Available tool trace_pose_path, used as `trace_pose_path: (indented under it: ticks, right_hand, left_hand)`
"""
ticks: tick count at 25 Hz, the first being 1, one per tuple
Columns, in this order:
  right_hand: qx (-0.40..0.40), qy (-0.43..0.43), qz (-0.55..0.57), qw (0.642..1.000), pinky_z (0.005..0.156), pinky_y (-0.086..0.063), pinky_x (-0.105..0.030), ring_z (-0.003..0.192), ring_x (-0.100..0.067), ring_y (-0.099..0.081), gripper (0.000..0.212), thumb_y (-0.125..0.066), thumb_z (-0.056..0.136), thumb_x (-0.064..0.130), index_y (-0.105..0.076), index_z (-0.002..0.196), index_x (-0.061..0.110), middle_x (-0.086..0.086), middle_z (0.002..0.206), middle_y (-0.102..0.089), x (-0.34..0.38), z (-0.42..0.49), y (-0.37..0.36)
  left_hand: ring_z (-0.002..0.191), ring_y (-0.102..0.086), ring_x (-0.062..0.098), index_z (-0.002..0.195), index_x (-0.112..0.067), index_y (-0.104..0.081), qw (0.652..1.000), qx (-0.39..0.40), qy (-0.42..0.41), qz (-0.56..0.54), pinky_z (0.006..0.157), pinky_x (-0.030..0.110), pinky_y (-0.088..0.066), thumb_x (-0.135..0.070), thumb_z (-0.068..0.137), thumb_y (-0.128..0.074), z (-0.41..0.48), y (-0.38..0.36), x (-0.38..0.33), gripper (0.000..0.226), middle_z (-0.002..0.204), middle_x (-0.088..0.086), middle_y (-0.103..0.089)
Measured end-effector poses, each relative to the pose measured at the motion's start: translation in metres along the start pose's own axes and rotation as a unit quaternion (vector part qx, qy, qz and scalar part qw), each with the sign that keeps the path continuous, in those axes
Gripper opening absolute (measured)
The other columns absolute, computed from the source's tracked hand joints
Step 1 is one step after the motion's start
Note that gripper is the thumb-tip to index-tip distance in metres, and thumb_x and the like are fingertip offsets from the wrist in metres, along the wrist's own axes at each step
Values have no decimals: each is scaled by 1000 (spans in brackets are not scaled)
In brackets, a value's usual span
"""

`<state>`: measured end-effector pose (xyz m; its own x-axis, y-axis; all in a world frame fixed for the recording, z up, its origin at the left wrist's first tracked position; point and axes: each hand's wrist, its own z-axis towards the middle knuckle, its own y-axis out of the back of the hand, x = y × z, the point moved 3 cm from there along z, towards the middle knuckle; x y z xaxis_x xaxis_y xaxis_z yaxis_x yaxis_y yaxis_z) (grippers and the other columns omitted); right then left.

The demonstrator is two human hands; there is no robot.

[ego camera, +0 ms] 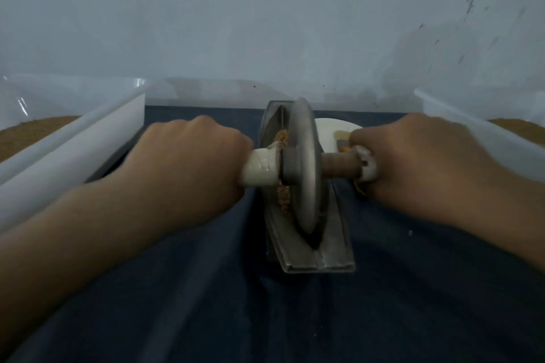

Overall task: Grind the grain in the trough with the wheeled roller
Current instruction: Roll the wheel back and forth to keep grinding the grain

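The left hand (188,162) at nine o'clock and right hand (413,162) at three clamp curled fingers round the roller (305,132) handles. Uneven pushing could tilt it, spilling grain (284,200) from the trough (333,244).

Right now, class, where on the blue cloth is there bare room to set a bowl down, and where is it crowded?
Bare cloth lies nearest you, either side of the trough. Crowded: the far strip, where left hand and right hand grip the roller between the left tub and right tub.

Pale scuffed wall (265,15), dim light
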<state>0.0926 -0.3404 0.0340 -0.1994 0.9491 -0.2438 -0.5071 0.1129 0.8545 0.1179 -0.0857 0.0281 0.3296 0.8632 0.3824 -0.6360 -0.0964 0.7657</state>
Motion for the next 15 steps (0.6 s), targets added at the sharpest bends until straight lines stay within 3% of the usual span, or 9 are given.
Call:
trace_pose_path:
  ticks: [2,4,7,11,13,15]
  right_hand:
    - [31,6,31,999,41,-30,-21,42,-4,-39,14,-51,58,49,-43,69,45,16,46,-38,-6,-5,2]
    - [71,-28,16,997,44,-31,-22,47,-6,-45,10,-56,64,47,-49,71,44,16,51,-46,-4,11,-14]
    - [43,-80,-7,996,49,-29,-24,55,-12,-44,14,-62,80,30,-51,71,30,8,64,-52,-4,61,-47]
    - [45,-113,-1,993,52,-34,-26,65,-20,-53,12,-59,83,19,-54,75,26,0,76,-60,-9,91,-60]
    - [41,-100,-6,994,50,-29,-26,64,-20,-51,17,-60,82,25,-48,72,27,3,71,-56,-6,65,-51]
    - [18,-61,-9,998,47,-24,-25,57,-19,-46,24,-61,79,35,-40,68,30,7,63,-47,-1,26,-33]
  left_hand:
    - [37,-33,17,63,-35,-55,999,-29,-24,5,46,17,-25,-46,55,-61,2,2,4,15,52,-11,-29]
    - [45,-40,19,73,-33,-61,999,27,1,28,47,21,-24,-43,67,-63,17,-14,0,12,57,-9,-38]
    - [63,-50,25,89,-28,-64,995,81,60,24,55,32,-35,-37,83,-61,65,-50,0,11,69,-4,-43]
    - [74,-56,28,98,-22,-65,990,112,89,6,62,36,-39,-29,86,-62,92,-53,3,15,81,3,-53]
    - [74,-58,28,94,-24,-64,992,103,68,14,59,35,-37,-29,85,-60,70,-40,-4,10,72,-1,-45]
    - [59,-48,24,84,-29,-60,998,53,26,19,52,30,-30,-34,79,-61,34,-22,-8,8,62,-6,-30]
